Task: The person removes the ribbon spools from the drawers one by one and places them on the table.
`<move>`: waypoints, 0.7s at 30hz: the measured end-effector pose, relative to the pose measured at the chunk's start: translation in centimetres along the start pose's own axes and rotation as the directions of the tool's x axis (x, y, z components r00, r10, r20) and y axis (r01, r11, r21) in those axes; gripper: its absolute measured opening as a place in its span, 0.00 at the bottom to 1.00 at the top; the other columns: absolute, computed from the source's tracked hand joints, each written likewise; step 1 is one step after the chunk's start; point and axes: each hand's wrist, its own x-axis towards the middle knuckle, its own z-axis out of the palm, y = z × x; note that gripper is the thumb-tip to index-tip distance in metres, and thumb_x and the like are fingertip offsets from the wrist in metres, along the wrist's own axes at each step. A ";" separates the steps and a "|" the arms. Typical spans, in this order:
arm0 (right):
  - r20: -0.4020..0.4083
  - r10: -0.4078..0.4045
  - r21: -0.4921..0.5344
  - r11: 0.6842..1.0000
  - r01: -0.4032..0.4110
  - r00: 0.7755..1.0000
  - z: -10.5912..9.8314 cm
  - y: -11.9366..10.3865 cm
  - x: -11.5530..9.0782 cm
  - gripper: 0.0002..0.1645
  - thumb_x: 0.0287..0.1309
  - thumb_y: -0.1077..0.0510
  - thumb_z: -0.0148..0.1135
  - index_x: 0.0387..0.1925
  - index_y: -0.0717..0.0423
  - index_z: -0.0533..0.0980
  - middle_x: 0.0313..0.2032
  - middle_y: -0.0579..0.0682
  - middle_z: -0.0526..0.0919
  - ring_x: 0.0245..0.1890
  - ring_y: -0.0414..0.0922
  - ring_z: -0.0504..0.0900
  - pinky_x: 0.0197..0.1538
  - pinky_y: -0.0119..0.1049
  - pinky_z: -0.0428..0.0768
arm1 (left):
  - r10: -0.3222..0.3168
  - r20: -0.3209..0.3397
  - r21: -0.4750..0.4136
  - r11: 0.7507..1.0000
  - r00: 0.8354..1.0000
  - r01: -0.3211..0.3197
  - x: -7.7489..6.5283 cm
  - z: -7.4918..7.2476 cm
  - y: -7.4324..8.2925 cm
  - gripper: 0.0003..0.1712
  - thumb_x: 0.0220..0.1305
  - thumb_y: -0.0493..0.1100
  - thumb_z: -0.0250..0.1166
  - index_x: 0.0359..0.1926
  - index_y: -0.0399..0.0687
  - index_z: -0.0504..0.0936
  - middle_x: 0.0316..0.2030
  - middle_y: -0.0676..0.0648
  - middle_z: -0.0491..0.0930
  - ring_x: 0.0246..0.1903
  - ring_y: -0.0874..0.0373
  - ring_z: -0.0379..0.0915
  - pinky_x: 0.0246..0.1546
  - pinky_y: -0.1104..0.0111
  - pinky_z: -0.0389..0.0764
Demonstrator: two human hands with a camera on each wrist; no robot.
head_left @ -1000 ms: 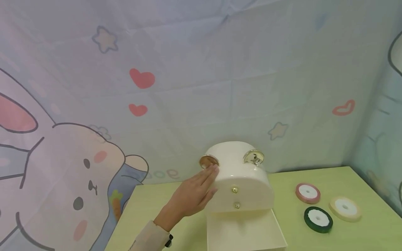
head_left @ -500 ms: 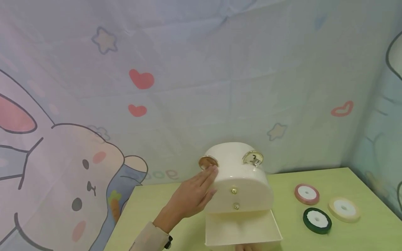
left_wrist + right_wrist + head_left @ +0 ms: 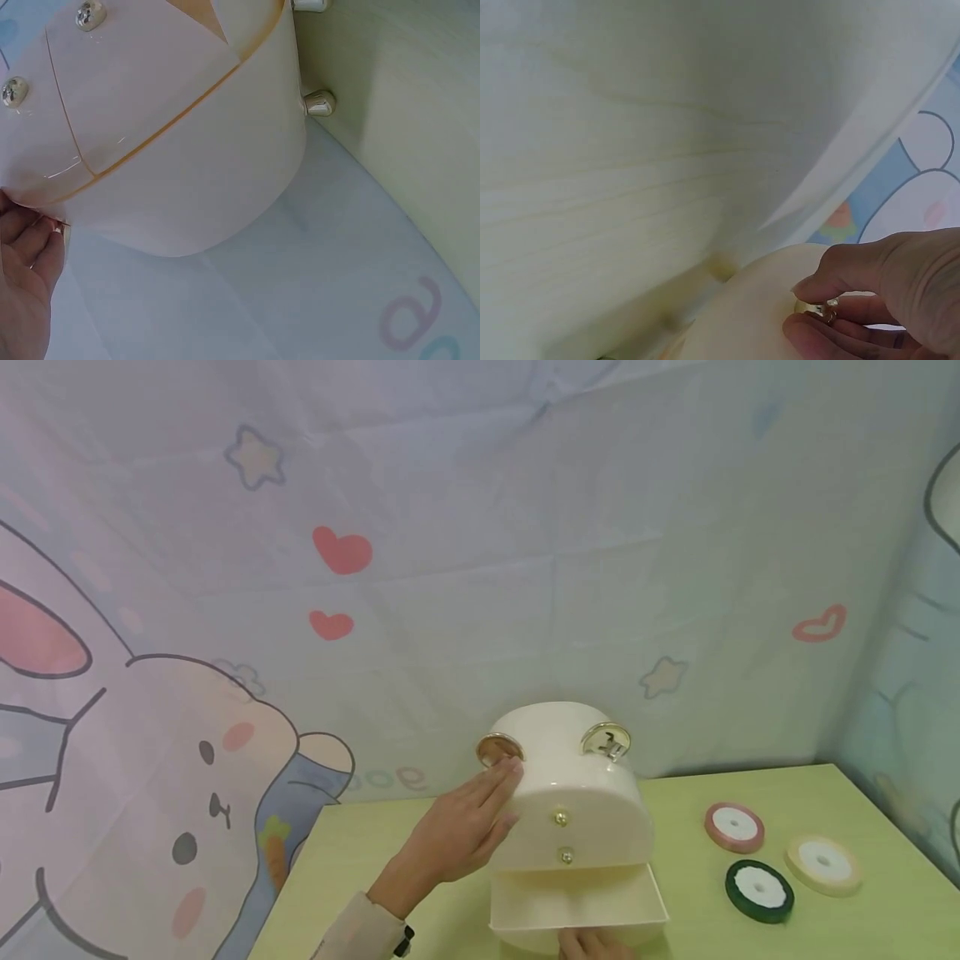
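Note:
A glossy white alarm-clock-shaped drawer box (image 3: 600, 827) stands on the table, with two gold round ears on top. Its bottom drawer (image 3: 525, 937) is pulled out, its inside bare. My left hand (image 3: 461, 831) rests on the box's upper left, fingers fairly straight beside the left gold ear (image 3: 498, 747). In the left wrist view, the fingertips of this hand touch the rounded edge of the box. At the drawer's front is my right hand (image 3: 592, 943), mostly below the frame. The right wrist view has its thumb and fingers pinching the drawer's gold knob (image 3: 829, 312).
Three ribbon rolls lie right of the box: a pink one (image 3: 734, 827), a dark green one (image 3: 759, 891) and a cream one (image 3: 823, 865). A cartoon-printed cloth (image 3: 465, 568) hangs behind the green table (image 3: 367, 852).
The drawer has slid inward toward the box, its front edge now higher in the head view. My right hand has come into view at its front. My left hand stays in place.

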 end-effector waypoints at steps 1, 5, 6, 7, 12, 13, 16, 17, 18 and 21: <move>0.039 0.032 0.027 0.999 -0.033 0.999 -0.3 0.0 0.1 0.22 0.62 0.37 0.70 0.27 0.41 0.68 0.24 0.33 0.64 0.23 0.26 0.55 0.21 0.18 0.52 | 0.003 -0.005 0.001 1.000 1.000 -0.003 0.0 0.1 0.0 0.34 0.85 0.53 0.47 0.80 0.39 0.62 0.78 0.41 0.66 0.78 0.50 0.65 0.72 0.59 0.77; 0.080 0.030 0.070 0.997 -0.036 0.996 -0.6 0.4 0.5 0.21 0.58 0.45 0.73 0.28 0.43 0.67 0.25 0.34 0.64 0.23 0.28 0.57 0.22 0.19 0.55 | 0.013 -0.024 0.004 1.000 1.000 -0.013 -0.2 0.1 0.0 0.33 0.86 0.53 0.45 0.80 0.39 0.62 0.78 0.41 0.67 0.77 0.50 0.66 0.71 0.60 0.78; 0.065 0.010 0.068 0.998 -0.015 0.998 -0.6 0.6 0.7 0.21 0.56 0.46 0.74 0.28 0.44 0.66 0.25 0.34 0.64 0.23 0.28 0.57 0.23 0.20 0.56 | 0.014 -0.028 0.007 1.000 1.000 -0.014 -0.2 0.1 0.0 0.33 0.86 0.54 0.44 0.80 0.39 0.62 0.78 0.41 0.67 0.77 0.50 0.66 0.70 0.60 0.78; 0.045 -0.018 0.045 0.999 0.016 0.999 -0.5 0.8 0.8 0.22 0.55 0.46 0.74 0.28 0.44 0.66 0.25 0.35 0.64 0.23 0.28 0.57 0.22 0.20 0.55 | 0.015 -0.031 0.006 1.000 0.999 -0.015 -0.2 0.1 0.0 0.33 0.86 0.54 0.43 0.80 0.39 0.62 0.78 0.41 0.67 0.77 0.50 0.67 0.70 0.60 0.78; -0.068 -0.253 -0.249 0.941 0.229 0.965 0.0 2.1 1.6 0.22 0.49 0.43 0.72 0.23 0.48 0.68 0.27 0.40 0.64 0.21 0.33 0.60 0.21 0.24 0.60 | 0.018 -0.045 0.008 1.000 0.999 -0.018 -0.2 0.1 0.0 0.34 0.87 0.55 0.40 0.80 0.39 0.63 0.78 0.41 0.68 0.77 0.50 0.67 0.70 0.60 0.78; -0.081 -0.290 -0.303 0.919 0.254 0.954 0.0 2.3 1.8 0.22 0.48 0.42 0.71 0.21 0.49 0.69 0.27 0.41 0.65 0.21 0.35 0.61 0.21 0.25 0.62 | 0.019 -0.046 0.008 1.000 0.999 -0.019 -0.1 0.1 0.0 0.34 0.87 0.55 0.40 0.80 0.39 0.64 0.78 0.41 0.68 0.77 0.50 0.68 0.70 0.60 0.78; -0.088 -0.335 -0.345 0.894 0.286 0.938 0.1 2.7 2.2 0.20 0.49 0.43 0.68 0.19 0.50 0.71 0.28 0.43 0.66 0.21 0.36 0.62 0.22 0.27 0.64 | 0.022 -0.050 0.008 1.000 0.999 -0.022 -0.1 0.1 0.0 0.33 0.87 0.54 0.41 0.79 0.39 0.64 0.77 0.41 0.68 0.76 0.50 0.68 0.69 0.60 0.79; -0.084 -0.338 -0.340 0.894 0.292 0.937 0.1 2.8 2.3 0.20 0.50 0.43 0.68 0.18 0.50 0.72 0.28 0.43 0.66 0.21 0.36 0.62 0.22 0.27 0.64 | 0.022 -0.048 0.008 1.000 0.999 -0.022 -0.1 0.1 0.0 0.33 0.87 0.54 0.41 0.79 0.39 0.64 0.77 0.41 0.68 0.77 0.50 0.68 0.69 0.60 0.79; -0.082 -0.338 -0.333 0.896 0.294 0.937 0.0 2.9 2.4 0.20 0.51 0.43 0.68 0.18 0.51 0.72 0.28 0.43 0.66 0.21 0.36 0.62 0.22 0.27 0.64 | 0.019 -0.044 0.004 1.000 0.999 -0.019 -0.1 0.1 0.0 0.33 0.87 0.54 0.41 0.79 0.38 0.64 0.78 0.41 0.68 0.77 0.50 0.67 0.70 0.60 0.78; -0.075 -0.337 -0.322 0.899 0.297 0.939 -0.1 3.2 2.7 0.20 0.52 0.44 0.68 0.18 0.51 0.74 0.28 0.43 0.67 0.22 0.36 0.62 0.23 0.27 0.65 | 0.012 -0.036 -0.005 1.000 0.999 -0.012 0.0 0.0 0.1 0.33 0.86 0.54 0.43 0.80 0.38 0.63 0.78 0.41 0.67 0.77 0.50 0.67 0.70 0.60 0.78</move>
